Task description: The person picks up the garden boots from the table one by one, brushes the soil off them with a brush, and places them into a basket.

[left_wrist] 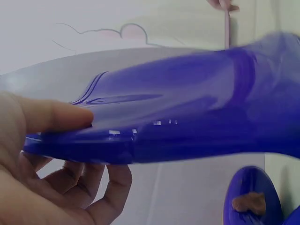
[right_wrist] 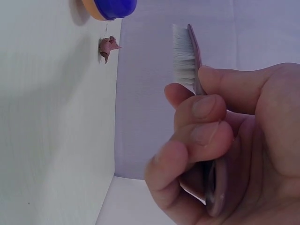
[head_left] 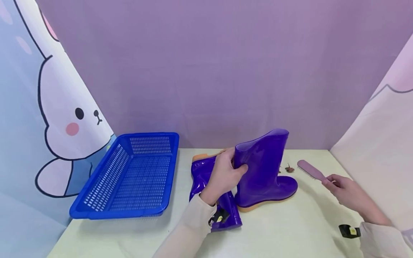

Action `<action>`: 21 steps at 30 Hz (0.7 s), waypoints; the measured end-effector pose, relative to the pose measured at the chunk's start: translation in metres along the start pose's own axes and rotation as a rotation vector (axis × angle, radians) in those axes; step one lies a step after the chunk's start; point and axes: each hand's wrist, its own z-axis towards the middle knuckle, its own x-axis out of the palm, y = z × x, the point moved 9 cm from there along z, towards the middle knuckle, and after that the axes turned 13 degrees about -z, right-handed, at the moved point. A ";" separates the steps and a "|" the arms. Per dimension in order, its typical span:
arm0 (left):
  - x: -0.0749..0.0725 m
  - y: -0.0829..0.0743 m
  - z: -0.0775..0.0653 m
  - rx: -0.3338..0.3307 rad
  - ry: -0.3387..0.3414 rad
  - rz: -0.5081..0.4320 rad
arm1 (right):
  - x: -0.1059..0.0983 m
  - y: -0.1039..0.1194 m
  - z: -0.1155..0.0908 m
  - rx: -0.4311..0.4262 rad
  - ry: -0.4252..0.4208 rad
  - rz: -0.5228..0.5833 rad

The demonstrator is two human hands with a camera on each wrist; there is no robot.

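Note:
A shiny purple rain boot point(head_left: 262, 172) with a tan sole stands upright, its toe pointing right. My left hand point(head_left: 226, 175) grips the boot's top edge, thumb on the near side and fingers behind. In my right hand point(head_left: 346, 191) is a pinkish brush point(head_left: 311, 169), held by its handle, off to the right of the boot. Its white bristles point(right_wrist: 183, 54) show in the right wrist view. The second purple boot point(head_left: 201, 172) lies on its side, partly hidden under my left arm. A brown scrap point(left_wrist: 249, 202) rests on that boot in the left wrist view.
A blue plastic basket point(head_left: 172, 172) stands on the left of the pale table point(head_left: 258, 236). Behind the upright boot's toe lies a crumpled brown scrap like a dry leaf point(head_left: 289, 168). A plain purple cloth point(head_left: 226, 71) hangs along the back edge.

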 end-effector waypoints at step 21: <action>0.029 -0.014 0.052 -0.035 -0.086 -0.470 | -0.013 0.003 -0.003 0.000 -0.075 -0.023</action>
